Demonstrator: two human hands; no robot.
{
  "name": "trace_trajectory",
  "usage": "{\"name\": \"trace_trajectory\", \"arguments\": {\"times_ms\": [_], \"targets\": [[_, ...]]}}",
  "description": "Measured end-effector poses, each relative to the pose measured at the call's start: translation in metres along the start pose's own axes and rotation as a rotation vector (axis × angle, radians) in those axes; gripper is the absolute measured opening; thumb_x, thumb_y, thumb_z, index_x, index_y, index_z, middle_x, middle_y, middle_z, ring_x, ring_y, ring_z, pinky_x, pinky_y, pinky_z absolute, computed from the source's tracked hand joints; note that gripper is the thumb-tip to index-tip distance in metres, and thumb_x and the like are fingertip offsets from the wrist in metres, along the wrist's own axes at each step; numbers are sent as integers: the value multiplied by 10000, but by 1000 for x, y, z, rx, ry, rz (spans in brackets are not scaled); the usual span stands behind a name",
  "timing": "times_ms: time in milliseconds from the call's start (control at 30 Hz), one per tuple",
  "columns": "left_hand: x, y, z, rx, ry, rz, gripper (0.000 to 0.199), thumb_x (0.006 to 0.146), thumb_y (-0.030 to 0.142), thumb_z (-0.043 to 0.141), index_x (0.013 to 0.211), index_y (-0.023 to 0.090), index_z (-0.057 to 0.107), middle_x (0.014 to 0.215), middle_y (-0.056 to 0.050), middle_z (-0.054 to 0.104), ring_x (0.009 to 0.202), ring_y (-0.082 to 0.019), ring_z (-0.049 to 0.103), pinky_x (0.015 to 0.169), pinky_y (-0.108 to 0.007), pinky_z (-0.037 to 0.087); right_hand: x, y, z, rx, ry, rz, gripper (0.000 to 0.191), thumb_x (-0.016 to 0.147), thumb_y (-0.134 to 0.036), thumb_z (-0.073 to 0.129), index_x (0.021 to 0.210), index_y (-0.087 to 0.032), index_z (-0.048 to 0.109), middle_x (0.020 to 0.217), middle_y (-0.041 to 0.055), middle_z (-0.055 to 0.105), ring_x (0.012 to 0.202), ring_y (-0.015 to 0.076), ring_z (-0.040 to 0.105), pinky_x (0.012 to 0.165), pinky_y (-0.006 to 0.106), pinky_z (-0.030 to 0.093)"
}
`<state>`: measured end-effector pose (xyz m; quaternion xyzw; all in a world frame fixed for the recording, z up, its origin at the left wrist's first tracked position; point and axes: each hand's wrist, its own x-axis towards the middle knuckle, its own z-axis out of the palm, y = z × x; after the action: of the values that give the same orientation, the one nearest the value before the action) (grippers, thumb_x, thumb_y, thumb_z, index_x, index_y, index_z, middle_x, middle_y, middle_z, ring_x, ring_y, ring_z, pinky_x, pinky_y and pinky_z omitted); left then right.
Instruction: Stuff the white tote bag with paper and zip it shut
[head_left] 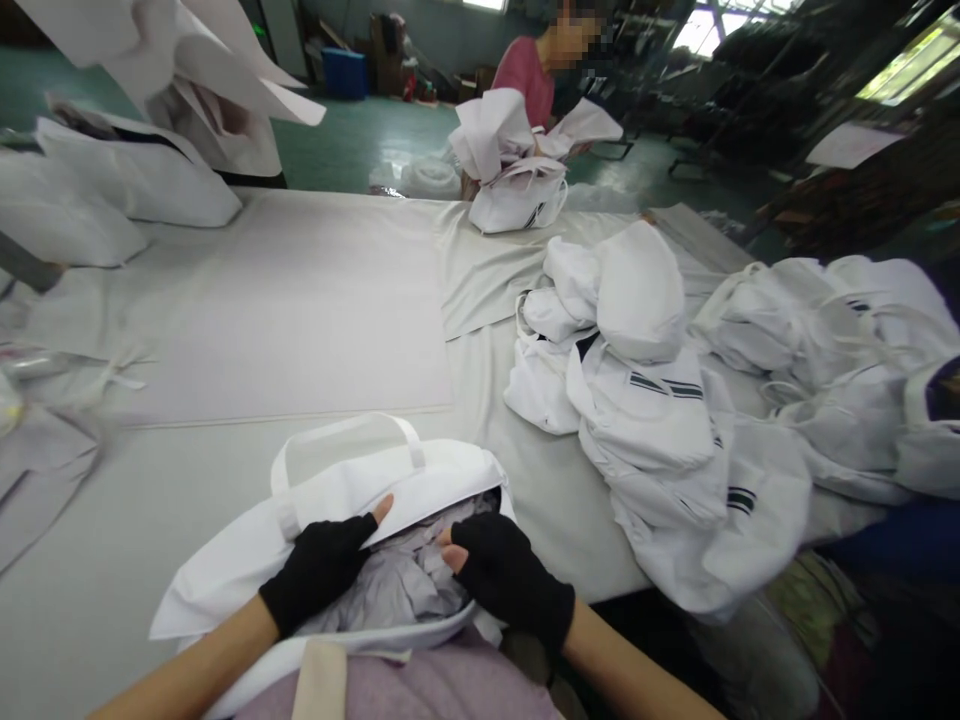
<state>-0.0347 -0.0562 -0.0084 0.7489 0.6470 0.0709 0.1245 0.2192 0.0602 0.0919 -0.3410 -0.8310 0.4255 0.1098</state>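
Note:
A white bag [442,462] with a strap handle [341,425] lies against my front at the table's near edge, its mouth facing me. Crumpled grey paper [401,582] fills the mouth. My left hand [326,565], in a black fingerless glove, is closed on the bag's far rim, with the thumb outside and the other fingers hidden. On the right side of the opening, my right hand [510,575], gloved the same way, has its thumb and curled fingers closed at the paper. Its remaining fingers are mostly out of sight.
White bags with dark stripes [660,420] are heaped to the right, with more bags [832,330] beyond. Flat pale sheets [322,300] cover the middle of the table. Further bags [142,180] stand at the far left. Across the table, a person [525,75] handles a paper-stuffed bag [517,200].

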Motion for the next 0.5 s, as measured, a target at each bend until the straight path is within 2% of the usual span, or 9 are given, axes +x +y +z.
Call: {"name": "trace_trajectory", "arguments": {"times_ms": [67,133,167,233,333,400,500], "targets": [[1,1,-7,-1,-5,3,681,880,187,407,1514,224,160,933,-83,708,715,-230,682,626,-328,501,-2,2,-4,351,174,309,424,925,-494,457,705,-160,600,643,41,599,622,153,571,639,296,472],[1,-1,-16,-34,53,8,683,888,183,400,1516,233,136,894,-63,709,699,-219,677,623,-321,504,4,7,-8,790,354,610,396,884,-517,533,722,-156,556,640,24,578,580,137,565,608,286,493],[1,-2,-21,-63,98,13,671,900,190,397,1515,246,134,896,-57,709,701,-210,676,627,-313,506,8,9,-12,995,395,718,373,862,-515,574,763,-156,545,673,24,587,600,138,581,632,295,517],[1,-3,-31,-103,196,19,602,933,222,394,1498,275,195,911,-51,709,689,-188,669,617,-287,501,16,14,-21,1302,337,864,371,853,-510,598,782,-158,506,688,18,581,627,134,597,687,310,550],[3,-1,-44,-49,284,45,476,959,252,385,1433,249,349,770,-28,684,574,-171,627,530,-264,448,29,19,-36,1444,199,1043,399,872,-525,568,735,-169,453,637,4,546,601,127,587,669,296,560],[5,2,-49,1,305,104,449,957,214,372,1407,202,380,660,-2,635,513,-163,594,485,-259,403,38,22,-41,1432,191,1150,416,861,-539,577,714,-181,425,608,-5,526,562,126,567,596,279,549],[4,8,-51,63,317,209,444,946,148,364,1390,151,374,609,19,578,475,-152,560,457,-262,347,52,27,-42,1393,233,1241,454,820,-534,633,667,-203,361,526,-39,439,459,105,472,448,229,467]]}}
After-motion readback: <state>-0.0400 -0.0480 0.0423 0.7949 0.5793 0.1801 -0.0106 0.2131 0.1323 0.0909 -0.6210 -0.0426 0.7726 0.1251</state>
